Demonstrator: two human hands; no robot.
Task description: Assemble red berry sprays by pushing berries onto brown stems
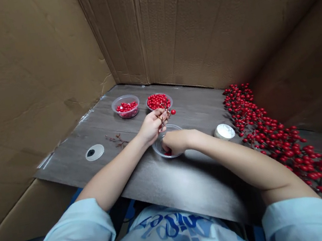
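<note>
Action at the counter (196,184), and the left hand (151,127) has its grip closed firmly around a berry sprig (163,119), the thin brown stem pinched in the fingers and a glossy red berry poking out past them at the top. Just below it, the right hand (177,142) curls down over a clear plastic bowl (167,143), fingers dipping in past the rim, and from up here you can't tell whether that grip has hold of anything. A few red berries (168,152) show at the bottom of that bowl, mostly hidden by the hand. Behind the hands, two more bowls sit side by side: the left bowl (126,106) holds a shallow layer of berries, while the right bowl (158,102) is packed nearly full. Over on the left there's a small tangle of bare brown twigs (117,141), near a round white grommet (94,152) with a dark hole in it. On the right, a round white tub (224,131) sits just beside a big heap of red berry branches (274,134) spread along the counter's edge. Cardboard walls (193,20) box the whole scene in, and light blue sleeves (304,220) come in at the bottom.
</note>
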